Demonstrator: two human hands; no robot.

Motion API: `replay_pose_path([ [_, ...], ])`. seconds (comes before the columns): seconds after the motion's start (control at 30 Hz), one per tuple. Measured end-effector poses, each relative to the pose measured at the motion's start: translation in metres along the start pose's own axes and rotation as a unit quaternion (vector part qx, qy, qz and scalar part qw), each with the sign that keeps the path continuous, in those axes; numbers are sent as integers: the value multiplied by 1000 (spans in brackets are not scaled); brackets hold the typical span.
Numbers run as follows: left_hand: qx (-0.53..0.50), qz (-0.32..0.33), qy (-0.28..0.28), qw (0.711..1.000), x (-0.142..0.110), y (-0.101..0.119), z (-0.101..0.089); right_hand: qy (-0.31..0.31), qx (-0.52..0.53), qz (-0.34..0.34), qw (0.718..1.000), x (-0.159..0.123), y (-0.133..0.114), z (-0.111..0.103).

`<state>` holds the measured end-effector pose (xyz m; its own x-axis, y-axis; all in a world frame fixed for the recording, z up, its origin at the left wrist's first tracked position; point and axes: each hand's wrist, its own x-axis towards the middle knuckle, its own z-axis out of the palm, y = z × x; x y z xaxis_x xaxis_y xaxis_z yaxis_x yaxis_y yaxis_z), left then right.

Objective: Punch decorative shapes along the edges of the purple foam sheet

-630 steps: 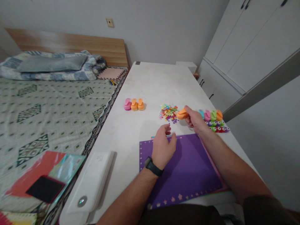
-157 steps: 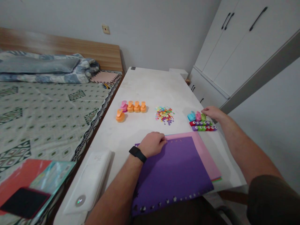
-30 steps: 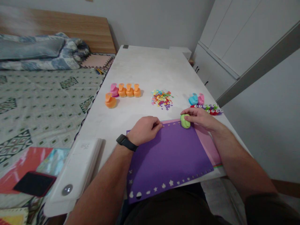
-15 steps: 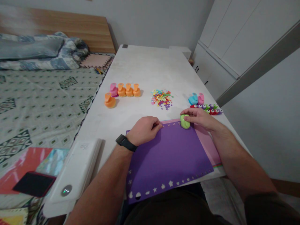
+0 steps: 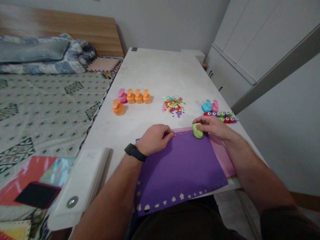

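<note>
A purple sheet (image 5: 182, 166) with punched shapes along its edges lies on a pink sheet (image 5: 221, 155) on the white table (image 5: 160, 76). My left hand (image 5: 155, 138) is closed, its fingertips pressing the purple sheet's far edge. My right hand (image 5: 213, 126) grips a green paper punch (image 5: 197, 130) set on that same far edge. Coloured punched bits (image 5: 173, 105) lie in a small heap beyond the sheet.
Orange and pink punches (image 5: 131, 97) stand at the left of the table, a blue and a pink punch (image 5: 209, 106) and several small punches (image 5: 222, 116) at the right. A white device (image 5: 80, 186) lies at the near left edge. A bed (image 5: 45, 100) runs along the left.
Since 5 s ago my right hand took the green punch from the right-hand group and set it on the purple sheet's far edge. Over the last second almost nothing moved.
</note>
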<state>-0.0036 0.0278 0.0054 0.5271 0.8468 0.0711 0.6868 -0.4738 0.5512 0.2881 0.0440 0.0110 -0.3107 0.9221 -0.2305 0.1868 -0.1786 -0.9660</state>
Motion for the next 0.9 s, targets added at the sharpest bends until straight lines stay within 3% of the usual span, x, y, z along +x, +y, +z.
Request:
replay_pose_path([
  [0.37, 4, 4, 5, 1000, 0, -1, 1, 9, 15, 2, 1000, 1, 0, 3],
  [0.57, 6, 9, 1, 1000, 0, 2, 0, 57, 42, 3, 998, 10, 12, 0],
  [0.77, 7, 14, -1, 1000, 0, 2, -1, 9, 59, 32, 998, 4, 4, 2],
  [0.9, 8, 15, 0, 1000, 0, 2, -1, 12, 67, 11, 998, 0, 1, 5],
])
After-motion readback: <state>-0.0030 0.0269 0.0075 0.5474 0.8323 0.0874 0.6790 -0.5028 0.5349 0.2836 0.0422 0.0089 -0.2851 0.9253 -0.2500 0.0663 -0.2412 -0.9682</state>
